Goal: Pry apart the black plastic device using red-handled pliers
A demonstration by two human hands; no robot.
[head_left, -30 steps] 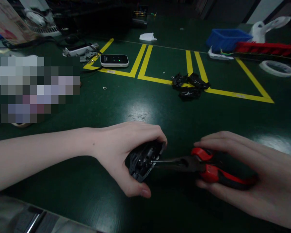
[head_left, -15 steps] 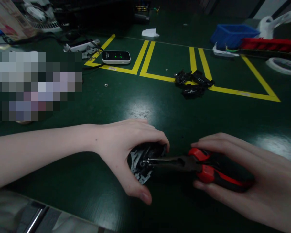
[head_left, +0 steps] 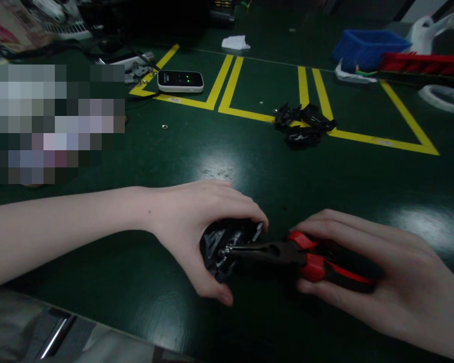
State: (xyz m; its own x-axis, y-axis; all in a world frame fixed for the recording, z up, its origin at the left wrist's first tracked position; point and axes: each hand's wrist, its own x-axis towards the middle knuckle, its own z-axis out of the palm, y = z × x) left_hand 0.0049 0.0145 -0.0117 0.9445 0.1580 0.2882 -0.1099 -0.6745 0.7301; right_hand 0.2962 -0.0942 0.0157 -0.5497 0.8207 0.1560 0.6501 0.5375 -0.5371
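Note:
My left hand (head_left: 208, 217) curves around a black and grey plastic part (head_left: 227, 242), thumb at its near side and fingers over its far side. Its exact kind cannot be made out. In my right hand (head_left: 386, 272) is a pair of needle-nose pliers (head_left: 314, 254) with red and black handles. The pliers' long jaws point left and their tips touch a small shiny spot on the part; whether they grip something there cannot be told. Several crumpled black pieces (head_left: 304, 125) lie farther off on the dark green table (head_left: 144, 307).
A white device with green lights (head_left: 180, 81) lies at the back left, near cables and metal pieces. A small metal ring (head_left: 165, 127) is closer. Back right hold a blue bin (head_left: 369, 48), a red rack (head_left: 423, 64) and a tape roll (head_left: 444, 98). Yellow tape marks the tabletop.
My right hand and the pliers have shifted slightly left. The plastic part has tilted a little within my left hand. The whole view has shifted slightly.

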